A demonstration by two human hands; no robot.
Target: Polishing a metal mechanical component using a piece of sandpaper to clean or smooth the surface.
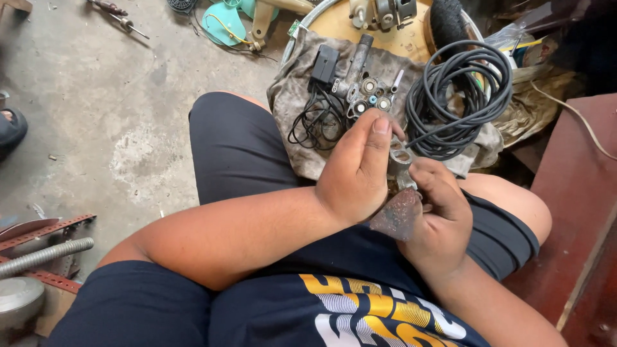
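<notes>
Fingers (379,138) of both hands clamped around small metal part (400,168), dirty rag (397,215) underneath.

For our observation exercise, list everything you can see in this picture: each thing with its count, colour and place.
metal fitting: one, grey, held between both hands
rag: one, dirty brown, under the fitting
grey cloth: one, ahead of the knees
valve block: one, grey metal, on the cloth
black adapter: one, on the cloth, cord coiled below
hose coil: one, black, right of the block
screwdriver: one, floor, top left
threaded rod: one, grey, floor, bottom left
left hand: on the fitting
right hand: holds fitting and rag
</notes>
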